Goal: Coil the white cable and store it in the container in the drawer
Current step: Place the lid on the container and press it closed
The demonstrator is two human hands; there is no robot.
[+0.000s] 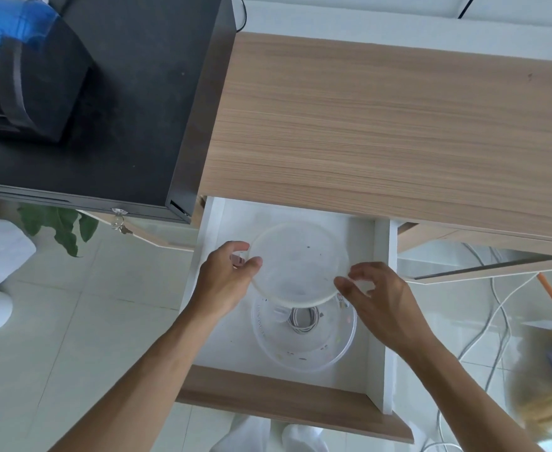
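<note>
Left hand [227,275] and right hand [377,295] are pinching opposite edges of the round translucent plastic lid [299,264], hovering above the clear round container [304,334] holding the coiled white cable [304,318].

Clear plastic container [304,340], frosted lid [297,262]; matt woodgrain desktop [398,132].

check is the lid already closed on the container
No, both hands, left and right, hold the lid raised and offset above the open container, where the coiled cable shows.

White drawer [379,308], clear container [304,347]
</note>
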